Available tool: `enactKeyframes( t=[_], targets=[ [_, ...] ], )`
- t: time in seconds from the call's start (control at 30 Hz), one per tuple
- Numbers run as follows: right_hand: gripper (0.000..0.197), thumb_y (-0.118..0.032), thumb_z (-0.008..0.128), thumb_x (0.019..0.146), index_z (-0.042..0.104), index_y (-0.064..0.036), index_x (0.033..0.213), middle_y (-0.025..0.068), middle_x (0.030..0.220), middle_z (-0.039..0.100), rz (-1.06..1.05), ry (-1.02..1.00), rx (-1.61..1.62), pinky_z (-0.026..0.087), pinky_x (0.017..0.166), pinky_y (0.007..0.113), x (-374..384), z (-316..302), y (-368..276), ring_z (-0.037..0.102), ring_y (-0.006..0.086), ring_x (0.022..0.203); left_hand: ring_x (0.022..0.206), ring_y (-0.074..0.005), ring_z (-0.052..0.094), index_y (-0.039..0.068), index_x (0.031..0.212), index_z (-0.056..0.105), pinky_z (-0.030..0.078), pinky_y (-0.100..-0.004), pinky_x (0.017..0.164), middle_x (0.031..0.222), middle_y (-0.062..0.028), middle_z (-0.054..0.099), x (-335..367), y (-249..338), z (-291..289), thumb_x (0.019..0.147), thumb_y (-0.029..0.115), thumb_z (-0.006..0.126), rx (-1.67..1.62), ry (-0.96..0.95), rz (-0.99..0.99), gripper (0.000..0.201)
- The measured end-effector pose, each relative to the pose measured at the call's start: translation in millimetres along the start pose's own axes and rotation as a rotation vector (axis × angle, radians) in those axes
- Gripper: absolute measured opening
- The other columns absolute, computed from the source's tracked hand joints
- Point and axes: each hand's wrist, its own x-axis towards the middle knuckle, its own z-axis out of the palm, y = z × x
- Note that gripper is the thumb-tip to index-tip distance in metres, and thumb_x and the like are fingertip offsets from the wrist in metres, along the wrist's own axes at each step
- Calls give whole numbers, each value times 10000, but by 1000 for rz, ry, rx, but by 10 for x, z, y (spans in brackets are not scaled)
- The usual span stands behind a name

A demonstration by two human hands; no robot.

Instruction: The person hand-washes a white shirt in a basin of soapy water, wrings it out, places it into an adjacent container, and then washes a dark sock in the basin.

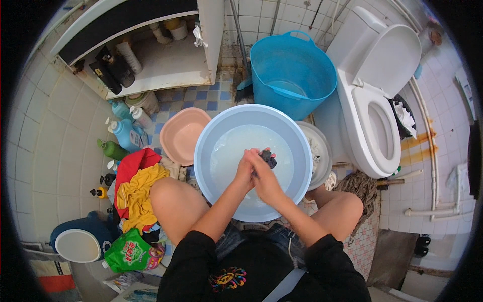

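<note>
A large light-blue basin [201,166] stands between my knees, holding cloudy, whitish water. Above the water my two hands are pressed together. My left hand [245,166] and my right hand [266,180] close round a small, dark, crumpled wet cloth [269,160]. Part of the cloth bulges out beyond the fingers on the far right side; the rest is hidden in the grip, so its exact kind does not show.
Left of the basin are a pink tub [183,132], yellow clothing [141,194], red clothing [133,168], a green detergent pouch [130,251] and several bottles. A tall blue bucket [294,65] stands behind; a toilet [375,126] is right, near a mop [359,189].
</note>
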Motion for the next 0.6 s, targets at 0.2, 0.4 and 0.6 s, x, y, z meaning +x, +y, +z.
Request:
enactKeyframes(
  t=[0.2,0.4,0.6],
  targets=[
    [434,43,389,797,435,-58,1217,186,1246,432,-36,208,-578,263,1001,374,172,-174,301,353,306,1214,1038,-183,500,25,1239,397,430,-325,863,1160,-100,495,-91,71,141,927,200,370,92,-13,85,358],
    [416,32,382,804,388,17,1220,235,1290,344,-9,-17,-157,289,986,389,-135,157,212,360,347,1190,969,-157,527,5,1219,416,438,-270,839,1126,-95,509,-43,1,-79,914,105,353,151,241,152,327],
    [172,-53,362,892,498,-17,990,106,914,583,594,263,574,472,753,277,144,-506,839,587,192,839,909,-140,533,17,1127,502,504,-310,712,1063,-61,505,-137,48,109,921,110,354,496,54,131,270]
  ],
)
